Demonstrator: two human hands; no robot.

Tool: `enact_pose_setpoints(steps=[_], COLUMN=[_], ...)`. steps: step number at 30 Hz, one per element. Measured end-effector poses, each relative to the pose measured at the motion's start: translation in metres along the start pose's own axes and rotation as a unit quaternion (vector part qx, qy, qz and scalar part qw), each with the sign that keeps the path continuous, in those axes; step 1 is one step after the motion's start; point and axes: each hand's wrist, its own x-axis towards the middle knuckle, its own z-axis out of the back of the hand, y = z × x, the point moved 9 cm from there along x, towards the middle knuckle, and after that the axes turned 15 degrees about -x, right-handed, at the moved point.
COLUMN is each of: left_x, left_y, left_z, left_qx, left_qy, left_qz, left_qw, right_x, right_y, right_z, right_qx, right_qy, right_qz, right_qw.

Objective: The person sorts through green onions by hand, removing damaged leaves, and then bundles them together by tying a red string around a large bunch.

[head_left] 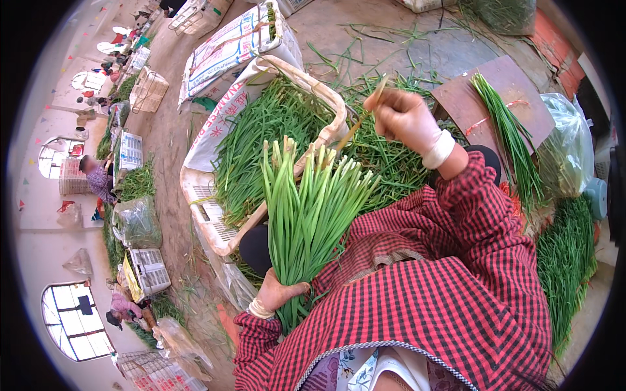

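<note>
My left hand [279,293] is closed round the lower, leafy part of a thick bunch of garlic chives [310,215]. The pale cut ends point up and away from me, fanned slightly and uneven. My right hand [407,120] is raised to the right of the bunch, fingers pinched on a thin yellowed leaf [355,130] that hangs toward the stalk ends. Just ahead of me is a white plastic crate [340,107], lined with a white sack and filled with loose green chives [277,120]. More loose chives [391,159] lie in a heap right of the crate.
A brown board [456,94] to the right carries a chive bundle [499,114] with a red tie. Beside it stand a clear plastic bag [566,140] and a stack of chives [564,267]. Another sack-covered crate [228,49] stands ahead. People work among crates at far left.
</note>
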Motion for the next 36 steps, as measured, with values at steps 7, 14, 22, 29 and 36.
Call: enact_pose_setpoints(steps=[7, 14, 22, 29, 36], left_x=[0.003, 0.001, -0.007, -0.010, -0.018], left_y=[-0.009, 0.001, 0.008, 0.018, -0.008], left_z=[-0.008, -0.006, 0.006, 0.019, 0.005], left_qx=[0.112, 0.167, 0.024, -0.018, 0.096], left_qy=[0.006, 0.068, 0.090, 0.088, 0.095], left_qz=[0.020, 0.050, 0.074, 0.111, 0.083], left_qw=[0.994, 0.982, 0.993, 0.990, 0.987], right_x=[-0.057, -0.089, 0.004, -0.037, -0.052], right_y=[0.044, 0.026, -0.095, -0.049, -0.043], right_z=[-0.101, -0.113, 0.065, -0.053, -0.093], right_qx=[-0.463, -0.534, -0.693, -0.193, -0.125], right_qy=[0.161, 0.200, 0.041, 0.308, 0.356], right_qz=[0.293, 0.406, 0.026, 0.031, -0.021], right_qw=[0.821, 0.714, 0.720, 0.931, 0.926])
